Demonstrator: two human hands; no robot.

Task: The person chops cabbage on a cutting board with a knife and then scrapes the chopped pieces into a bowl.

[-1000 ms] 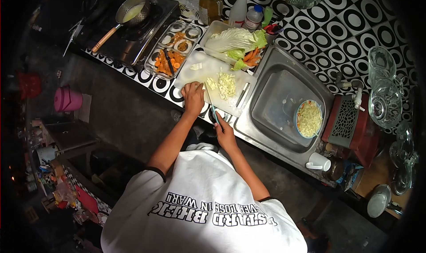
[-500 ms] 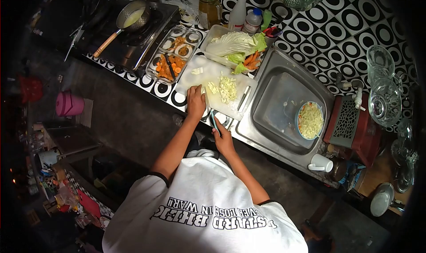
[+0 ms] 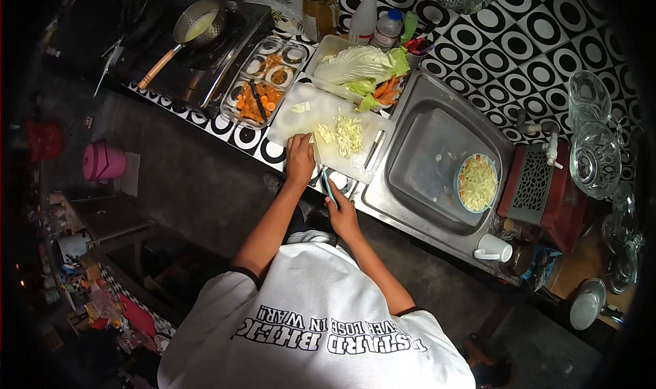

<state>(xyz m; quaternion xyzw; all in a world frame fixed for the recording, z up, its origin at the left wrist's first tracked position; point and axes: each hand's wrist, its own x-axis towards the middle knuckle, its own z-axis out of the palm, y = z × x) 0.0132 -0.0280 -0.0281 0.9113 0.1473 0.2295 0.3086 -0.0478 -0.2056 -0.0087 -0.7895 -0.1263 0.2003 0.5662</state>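
My right hand (image 3: 343, 216) is closed round the light-blue handle of a knife (image 3: 326, 179), its blade reaching up over the near edge of the white cutting board (image 3: 287, 124). On the board's left near edge my left hand (image 3: 300, 162) has its fingers curled beside the blade, pressing on a pale piece of cabbage (image 3: 312, 140) that is mostly hidden. Chopped cabbage (image 3: 348, 136) lies in a pile right of the blade, and a few larger pieces (image 3: 301, 107) rest farther back. A second blade-like tool (image 3: 373, 150) lies along the board's right side.
Behind the board, a plastic tub (image 3: 326, 83) holds napa cabbage (image 3: 355, 66) and carrots (image 3: 388, 90). A glass divided dish (image 3: 236, 110) with carrot pieces stands left, near the stove (image 3: 217, 75) and saucepan (image 3: 179, 36). Right, the sink (image 3: 403, 196) contains a bowl of chopped vegetables (image 3: 477, 184).
The camera view has shifted slightly. Both hands and the knife stay in nearly the same place at the board, with no clear change in the cabbage.
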